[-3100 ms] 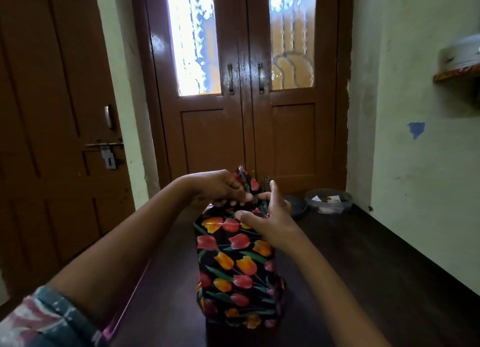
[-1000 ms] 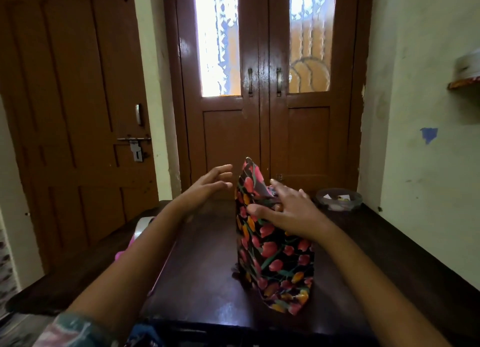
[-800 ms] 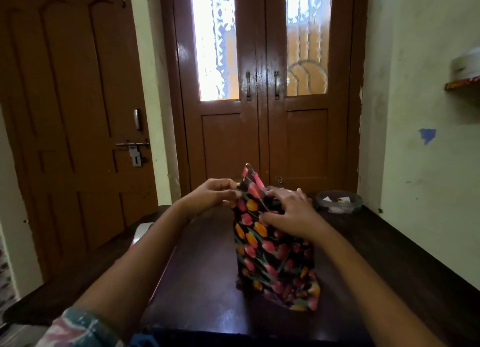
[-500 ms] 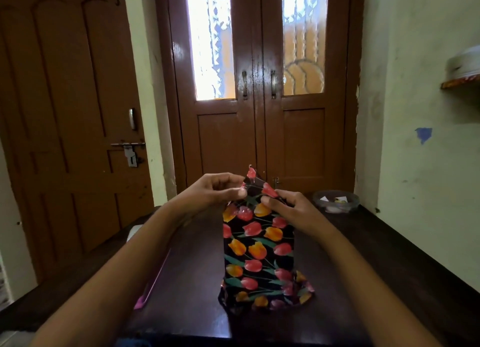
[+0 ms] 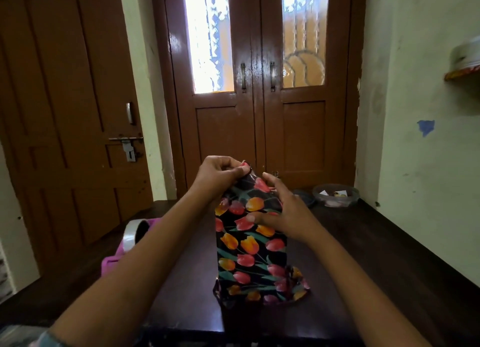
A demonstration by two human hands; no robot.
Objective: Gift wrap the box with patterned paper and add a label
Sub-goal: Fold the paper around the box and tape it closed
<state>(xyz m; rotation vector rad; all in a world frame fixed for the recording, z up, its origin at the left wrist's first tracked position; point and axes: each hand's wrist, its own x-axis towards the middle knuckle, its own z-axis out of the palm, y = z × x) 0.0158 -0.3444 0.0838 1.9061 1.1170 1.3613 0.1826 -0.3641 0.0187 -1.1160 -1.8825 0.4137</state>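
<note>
The box [image 5: 250, 248] stands upright on the dark wooden table [image 5: 376, 255], covered in black paper printed with red and orange tulips. Loose paper flares out around its base. My left hand [image 5: 220, 176] pinches the pointed paper flap at the top of the box. My right hand [image 5: 281, 211] lies over the upper right of the box, thumb pressed on the front face and fingers spread along the top fold. The box itself is hidden under the paper.
A roll of clear tape [image 5: 133, 233] sits on a pink object [image 5: 111, 262] at the table's left. A clear plastic container [image 5: 336, 194] with small items and a dark lid [image 5: 305, 197] stand at the far right. Brown doors stand behind; a wall runs along the right.
The box has turned to face me squarely. My left hand came in from open air and took hold of the top flap; my right hand slid down onto the front face.
</note>
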